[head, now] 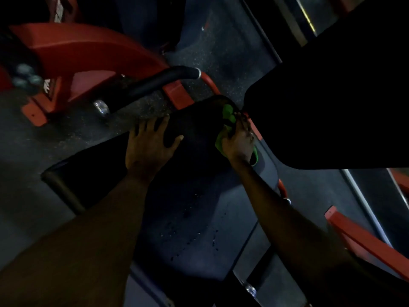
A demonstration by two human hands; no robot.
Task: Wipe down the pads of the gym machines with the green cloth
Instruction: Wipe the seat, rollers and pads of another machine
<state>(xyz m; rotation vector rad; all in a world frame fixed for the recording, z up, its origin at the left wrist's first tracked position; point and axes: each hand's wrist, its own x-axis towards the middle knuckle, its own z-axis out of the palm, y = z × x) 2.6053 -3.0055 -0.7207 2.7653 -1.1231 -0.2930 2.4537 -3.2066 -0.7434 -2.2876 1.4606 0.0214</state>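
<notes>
While both bare forearms reach forward from the bottom of the view, the near part of a dark seat pad (199,204) lies beneath them, marked with small dark specks (194,231) that may be droplets; the dim light makes it hard to tell. Farther along the same pad, the left hand (150,142) rests flat with its fingers spread wide and holds nothing, probably to brace the person's lean. Just to its right, the right hand (239,140) presses the green cloth (228,111) onto the far end of the seat pad. Its fingers are closed over the bunched fabric, which spills out beyond the fingertips and under the wrist. The cloth sits at the narrow junction where the seat meets a large black back pad (332,96), which rises just beyond and to the right of the right hand. That placement suggests the crevice is being wiped. Beyond the left hand, a black foam handle (155,83) angles off a red machine frame (77,54). Speckled dark rubber flooring (221,52) lies past both hands. The seat appears partly done, and the back pad likely comes next.
</notes>
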